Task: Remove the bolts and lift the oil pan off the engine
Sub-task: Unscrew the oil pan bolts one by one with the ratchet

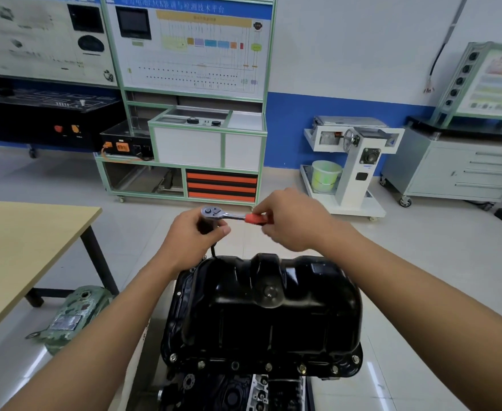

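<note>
A glossy black oil pan [261, 310] sits on top of the engine [238, 393] at the bottom centre. Several bolts [269, 366] line its near flange. A ratchet wrench [214, 212] with a red handle is held level above the pan's far left corner, and a dark extension runs down from its head to that corner. My left hand [196, 232] grips the extension just under the ratchet head. My right hand [288, 222] holds the red handle.
A wooden table [21, 250] stands to the left. A green metal housing [72, 318] lies on the floor beside its leg. Training boards, a cabinet with orange drawers [221, 185] and a white engine stand [353, 170] line the far wall.
</note>
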Motion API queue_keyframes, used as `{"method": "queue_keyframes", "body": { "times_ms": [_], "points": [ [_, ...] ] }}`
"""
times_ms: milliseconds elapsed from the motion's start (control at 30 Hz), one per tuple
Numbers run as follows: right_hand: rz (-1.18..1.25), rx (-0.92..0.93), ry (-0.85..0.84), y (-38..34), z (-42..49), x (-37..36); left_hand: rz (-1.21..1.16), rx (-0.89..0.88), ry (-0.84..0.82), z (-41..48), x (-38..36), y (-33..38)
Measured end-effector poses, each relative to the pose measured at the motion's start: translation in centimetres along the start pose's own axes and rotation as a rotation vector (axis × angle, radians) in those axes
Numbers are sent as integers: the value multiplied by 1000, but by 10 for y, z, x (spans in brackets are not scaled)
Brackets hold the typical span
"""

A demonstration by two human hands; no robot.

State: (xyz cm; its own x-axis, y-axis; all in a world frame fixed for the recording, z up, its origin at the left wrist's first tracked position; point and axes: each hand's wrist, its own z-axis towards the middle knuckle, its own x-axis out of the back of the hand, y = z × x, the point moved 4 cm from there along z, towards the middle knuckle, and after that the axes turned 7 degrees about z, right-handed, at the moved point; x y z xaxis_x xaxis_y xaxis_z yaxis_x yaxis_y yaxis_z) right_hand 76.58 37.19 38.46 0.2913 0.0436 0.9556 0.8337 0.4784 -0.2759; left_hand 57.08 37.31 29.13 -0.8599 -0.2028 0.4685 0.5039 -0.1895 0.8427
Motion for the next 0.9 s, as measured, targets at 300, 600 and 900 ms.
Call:
{"method": "queue_keyframes", "body": {
  "times_ms": [300,600,900],
  "points": [
    [-37,45,131,3,40,-11,-39,-71,-236,-7,-3,3],
    [-66,11,104,11,30,-12,-70,-65,-22,-1,-1,2],
    [-28,-3,-15,-18,-4,-6,-54,-71,157,1,-4,2]
  ]
}}
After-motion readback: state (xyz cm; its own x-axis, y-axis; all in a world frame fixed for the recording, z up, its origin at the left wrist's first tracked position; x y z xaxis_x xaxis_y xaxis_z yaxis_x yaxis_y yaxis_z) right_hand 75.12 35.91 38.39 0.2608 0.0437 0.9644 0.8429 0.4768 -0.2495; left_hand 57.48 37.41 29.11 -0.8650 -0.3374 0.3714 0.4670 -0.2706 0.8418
